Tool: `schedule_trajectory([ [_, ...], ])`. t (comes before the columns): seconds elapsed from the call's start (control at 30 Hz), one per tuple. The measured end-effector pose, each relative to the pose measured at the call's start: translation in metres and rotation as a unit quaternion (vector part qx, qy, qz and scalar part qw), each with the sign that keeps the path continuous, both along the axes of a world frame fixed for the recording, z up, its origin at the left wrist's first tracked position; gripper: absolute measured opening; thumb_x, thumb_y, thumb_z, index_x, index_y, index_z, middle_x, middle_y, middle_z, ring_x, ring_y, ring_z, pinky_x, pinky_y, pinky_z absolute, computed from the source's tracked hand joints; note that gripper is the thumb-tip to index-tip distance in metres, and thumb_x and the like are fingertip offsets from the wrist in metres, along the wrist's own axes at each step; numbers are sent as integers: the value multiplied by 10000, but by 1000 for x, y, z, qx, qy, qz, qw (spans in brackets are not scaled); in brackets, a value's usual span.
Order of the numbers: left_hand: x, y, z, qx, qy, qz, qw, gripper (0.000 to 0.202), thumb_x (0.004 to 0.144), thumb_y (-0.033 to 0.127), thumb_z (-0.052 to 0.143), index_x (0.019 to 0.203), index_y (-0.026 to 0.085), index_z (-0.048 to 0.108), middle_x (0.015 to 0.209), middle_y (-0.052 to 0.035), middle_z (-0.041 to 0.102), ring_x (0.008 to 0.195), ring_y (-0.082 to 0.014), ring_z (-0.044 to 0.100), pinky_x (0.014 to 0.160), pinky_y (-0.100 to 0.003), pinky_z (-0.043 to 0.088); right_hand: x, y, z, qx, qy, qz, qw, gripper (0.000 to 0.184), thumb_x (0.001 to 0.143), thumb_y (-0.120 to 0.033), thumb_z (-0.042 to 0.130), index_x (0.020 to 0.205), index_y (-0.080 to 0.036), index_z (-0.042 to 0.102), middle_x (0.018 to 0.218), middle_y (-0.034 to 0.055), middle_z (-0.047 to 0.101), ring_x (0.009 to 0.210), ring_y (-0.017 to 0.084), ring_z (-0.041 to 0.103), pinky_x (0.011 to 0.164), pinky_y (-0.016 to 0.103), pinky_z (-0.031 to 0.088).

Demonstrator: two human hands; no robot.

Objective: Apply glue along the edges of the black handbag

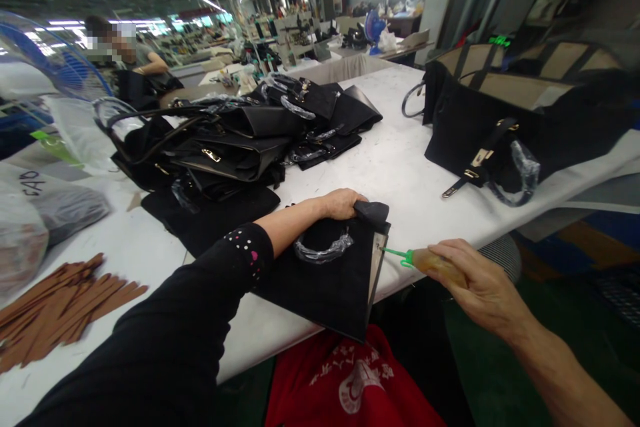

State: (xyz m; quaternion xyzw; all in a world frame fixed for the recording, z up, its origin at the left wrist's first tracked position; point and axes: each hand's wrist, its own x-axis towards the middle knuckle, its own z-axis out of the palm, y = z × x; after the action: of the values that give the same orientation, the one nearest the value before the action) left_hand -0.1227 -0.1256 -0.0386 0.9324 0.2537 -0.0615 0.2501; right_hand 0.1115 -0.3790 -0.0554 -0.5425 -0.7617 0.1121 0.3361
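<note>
A black handbag [320, 287] lies on the white table before me, its near corner hanging over the front edge. My left hand [343, 204] is closed on a black flap at the bag's top, holding it folded back. A handle wrapped in clear plastic [324, 250] rests on the bag. Along the right side shows a pale strip of inner lining [376, 260]. My right hand [463, 273] grips a squeeze bottle [437, 267] of amber liquid, probably glue. Its thin green nozzle [397, 253] points left, with the tip at the pale strip.
A heap of black bags [240, 133] covers the table's back left. Brown strips [75, 307] lie at the left, near plastic bags [75, 207]. A large black tote [490, 127] stands at the right. Fans and a person [145, 63] are farther back.
</note>
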Motion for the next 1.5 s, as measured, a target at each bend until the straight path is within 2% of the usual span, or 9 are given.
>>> schedule_trajectory([
  [0.23,0,3,-6,-2,-4,0,1000,298,737,107,552,957,178,739,821,8,737,793,-156,675,720,-197,456,-4,-13,3,-32,42,44,998,294,1025,-200,531,1309,-272,536,1174,56,571,1004,191,607,842,287,473],
  [0.37,0,4,-8,-1,-9,-2,1000,289,744,116,550,953,175,740,826,2,736,793,-155,674,717,-198,455,-5,-17,4,-87,68,96,989,279,1033,-221,530,1304,-290,538,1169,49,576,1006,188,607,839,285,483],
  [0.5,-1,5,-7,1,-13,-2,1000,297,744,125,545,963,167,742,850,-10,743,794,-159,674,727,-207,460,-7,-21,1,-40,70,43,996,275,1025,-222,552,1296,-269,557,1165,73,580,1001,202,608,829,303,488],
  [0.67,-1,5,-6,-4,-12,-7,1000,314,729,124,540,960,174,747,846,-6,747,792,-160,674,724,-203,461,-10,-23,-1,-61,85,96,990,279,1022,-215,537,1294,-270,563,1157,76,611,994,208,633,822,312,519],
  [0.8,-1,3,-3,1,-11,2,1000,303,726,130,546,951,178,744,826,2,741,770,-153,665,717,-201,458,-11,-22,-1,-25,80,31,996,274,1001,-209,571,1271,-260,577,1144,79,606,981,217,633,817,318,518],
  [1.0,-1,2,-1,-8,-12,8,1000,294,716,116,545,928,162,744,818,0,740,770,-153,662,725,-199,464,-21,-28,3,-102,107,147,978,274,1024,-195,535,1282,-274,579,1132,62,617,960,196,641,800,295,532],
  [1.17,0,2,-1,-23,-12,3,1000,343,705,87,526,958,153,747,852,4,755,814,-159,678,762,-200,474,-23,-35,-4,-36,99,71,992,318,1009,-142,547,1305,-258,552,1170,75,578,1011,202,601,834,319,500],
  [1.33,0,3,-2,-28,-13,2,1000,367,705,82,532,993,152,747,884,0,757,845,-164,684,774,-199,477,-26,-41,-5,-91,116,140,979,297,1033,-155,515,1308,-263,548,1161,75,580,981,183,603,799,298,509],
  [1.5,-1,4,-2,-24,-14,3,1000,401,682,90,532,1013,156,747,874,5,751,829,-161,677,771,-201,481,-23,-41,-9,-17,94,36,995,324,1007,-129,548,1307,-251,551,1174,84,579,1023,205,594,840,325,494],
])
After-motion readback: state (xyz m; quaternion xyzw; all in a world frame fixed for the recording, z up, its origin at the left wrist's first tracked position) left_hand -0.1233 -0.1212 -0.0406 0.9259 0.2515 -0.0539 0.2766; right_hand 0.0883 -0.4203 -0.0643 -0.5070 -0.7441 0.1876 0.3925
